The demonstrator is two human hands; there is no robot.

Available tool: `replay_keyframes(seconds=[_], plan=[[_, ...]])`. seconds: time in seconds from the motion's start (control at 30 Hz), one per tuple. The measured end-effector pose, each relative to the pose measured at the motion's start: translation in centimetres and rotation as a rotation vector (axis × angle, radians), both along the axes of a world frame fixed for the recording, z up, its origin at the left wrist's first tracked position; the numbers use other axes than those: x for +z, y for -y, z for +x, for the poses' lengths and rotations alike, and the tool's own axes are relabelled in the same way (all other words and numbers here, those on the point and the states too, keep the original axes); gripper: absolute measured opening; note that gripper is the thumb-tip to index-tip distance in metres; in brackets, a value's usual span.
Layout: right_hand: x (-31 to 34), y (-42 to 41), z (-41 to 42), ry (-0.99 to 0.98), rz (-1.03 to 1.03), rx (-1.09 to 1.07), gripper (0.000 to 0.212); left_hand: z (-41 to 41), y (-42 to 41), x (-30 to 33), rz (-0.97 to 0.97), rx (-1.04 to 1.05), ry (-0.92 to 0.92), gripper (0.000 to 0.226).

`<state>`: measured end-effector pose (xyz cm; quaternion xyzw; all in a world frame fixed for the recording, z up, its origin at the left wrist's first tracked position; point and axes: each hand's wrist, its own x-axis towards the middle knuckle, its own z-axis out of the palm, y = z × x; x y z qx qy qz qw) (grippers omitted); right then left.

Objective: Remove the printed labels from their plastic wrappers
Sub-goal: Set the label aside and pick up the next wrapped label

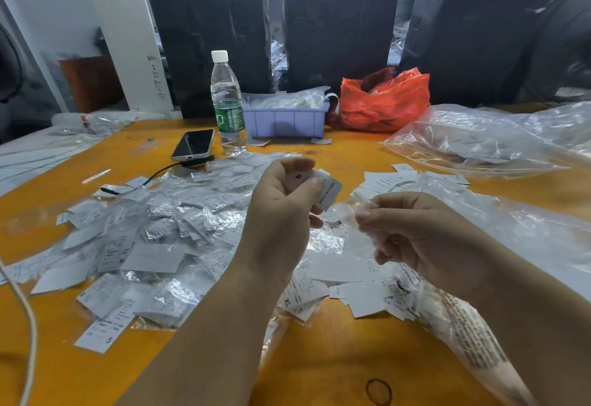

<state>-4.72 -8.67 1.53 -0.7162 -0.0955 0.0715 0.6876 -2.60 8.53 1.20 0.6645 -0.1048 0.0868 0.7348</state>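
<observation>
Just in front of the water bottle (227, 98), the left hand (281, 201) pinched a small stack of labels (323, 190) while the right hand (412, 230) pinched the clear wrapper (343, 214) (seemingly already emptied). Pulling straight apart, not twisting, looked the safest way to avoid creasing.

A single head-worn camera looks forward and down from the worktop's (335, 357) near edge, close above it, facing the far edge and black bundles (339, 22).

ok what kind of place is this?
Likely a garment-trade packing or sorting workroom: a heap of wrapped labels on an orange table, black wrapped bales behind, a purple bin of more packets.
</observation>
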Motion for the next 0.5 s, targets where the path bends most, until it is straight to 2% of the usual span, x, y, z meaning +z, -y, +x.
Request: replay_keyframes(seconds=[0.1,0.2,0.4,0.5], plan=[[-0.05,0.1,-0.06,0.02,-0.014,0.037,0.02,-0.02,-0.14,0.02,0.004,-0.018,0.001,0.02],[0.03,0.0,-0.06,0.029,0.004,0.054,0.009,-0.06,-0.17,-0.06,0.048,-0.064,-0.012,0.024],[-0.02,-0.04,-0.15,0.032,0.007,0.091,0.004,-0.2,0.0,0.13,0.097,-0.148,-0.021,0.036],[-0.05,-0.01,-0.13,0.024,-0.001,0.091,0.011,-0.23,-0.02,0.16,0.126,-0.164,-0.021,0.039]])
